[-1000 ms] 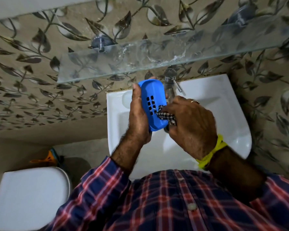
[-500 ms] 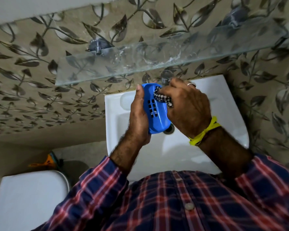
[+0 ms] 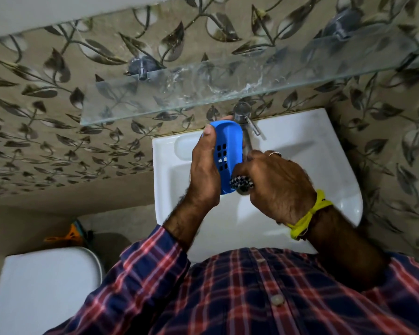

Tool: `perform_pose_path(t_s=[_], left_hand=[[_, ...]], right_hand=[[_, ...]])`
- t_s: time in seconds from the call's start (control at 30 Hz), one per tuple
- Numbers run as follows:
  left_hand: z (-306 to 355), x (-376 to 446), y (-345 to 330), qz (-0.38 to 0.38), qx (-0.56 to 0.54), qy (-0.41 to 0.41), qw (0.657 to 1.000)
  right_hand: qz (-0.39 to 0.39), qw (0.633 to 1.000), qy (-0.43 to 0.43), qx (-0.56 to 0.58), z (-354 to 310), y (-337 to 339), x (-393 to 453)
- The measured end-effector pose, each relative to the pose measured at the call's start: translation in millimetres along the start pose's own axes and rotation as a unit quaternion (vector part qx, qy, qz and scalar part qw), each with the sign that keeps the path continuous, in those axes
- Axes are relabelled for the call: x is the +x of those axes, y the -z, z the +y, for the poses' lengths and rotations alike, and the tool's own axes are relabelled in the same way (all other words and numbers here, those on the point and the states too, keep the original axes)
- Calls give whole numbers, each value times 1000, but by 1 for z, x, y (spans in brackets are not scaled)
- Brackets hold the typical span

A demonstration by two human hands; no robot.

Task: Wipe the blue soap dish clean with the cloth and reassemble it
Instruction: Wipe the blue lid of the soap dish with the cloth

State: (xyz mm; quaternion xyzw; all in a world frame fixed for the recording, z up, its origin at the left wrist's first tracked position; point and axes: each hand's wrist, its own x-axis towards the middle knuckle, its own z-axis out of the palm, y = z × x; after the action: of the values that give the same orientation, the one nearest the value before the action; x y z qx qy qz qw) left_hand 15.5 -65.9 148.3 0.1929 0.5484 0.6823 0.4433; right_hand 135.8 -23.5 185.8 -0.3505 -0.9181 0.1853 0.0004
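Observation:
My left hand [image 3: 205,172] grips a blue soap dish part [image 3: 228,143] with drain holes, holding it on edge over the white basin [image 3: 324,165]. My right hand [image 3: 276,184] is closed on a black-and-white checked cloth [image 3: 242,183] and presses it against the lower end of the blue part. Most of the cloth is hidden inside my fist. Only this one piece of the soap dish shows.
A metal tap [image 3: 246,122] stands just behind the blue part. A glass shelf [image 3: 203,88] juts from the leaf-patterned wall above the basin. A white toilet lid [image 3: 41,291] lies at the lower left, with an orange object [image 3: 68,235] on the floor behind it.
My right hand has slid the cloth from the upper end of the blue part down to its lower end. My left hand has kept its grip on the part.

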Motion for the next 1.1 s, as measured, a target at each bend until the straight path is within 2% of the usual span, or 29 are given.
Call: perform_pose_path(t_s=[0.13, 0.23, 0.3, 0.37, 0.43, 0.47, 0.5, 0.63, 0.73, 0.8, 0.9, 1.0, 1.1], left_hand=[[-11, 0, 2, -40, 81, -67, 994], [-23, 3, 7, -76, 145, -114, 980], [-21, 6, 10, -74, 148, -111, 980], [-9, 13, 17, -28, 78, -67, 994], [5, 20, 25, -22, 2, -17, 1000], [8, 23, 28, -29, -15, -5, 999], [9, 24, 29, -37, -27, -2, 999], [2, 23, 22, -47, -28, -14, 998], [1, 19, 16, -52, -10, -14, 999], [0, 17, 16, -61, 1, -12, 998], [-4, 10, 15, -71, 34, -43, 996], [0, 5, 14, -36, 78, -64, 994], [7, 7, 11, -34, 120, -88, 988]], right_hand=[[-87, 985, -31, 148, 16, -7, 10], [-137, 944, -27, 298, 26, -13, 15], [-142, 918, -22, 370, 33, -16, 14], [-106, 879, -49, 462, 42, -17, 10], [-36, 813, -97, 573, 50, -15, 7], [-4, 793, -111, 599, 55, -14, 6], [21, 794, -107, 598, 57, -12, 7], [103, 862, -5, 496, 45, 1, 13], [164, 929, 62, 325, 29, 3, 14], [204, 957, 73, 194, 15, 1, 14], [214, 973, 79, 26, 0, -5, 15], [197, 975, 56, -88, -6, -14, 14], [154, 982, 44, -105, -10, -23, 7]])
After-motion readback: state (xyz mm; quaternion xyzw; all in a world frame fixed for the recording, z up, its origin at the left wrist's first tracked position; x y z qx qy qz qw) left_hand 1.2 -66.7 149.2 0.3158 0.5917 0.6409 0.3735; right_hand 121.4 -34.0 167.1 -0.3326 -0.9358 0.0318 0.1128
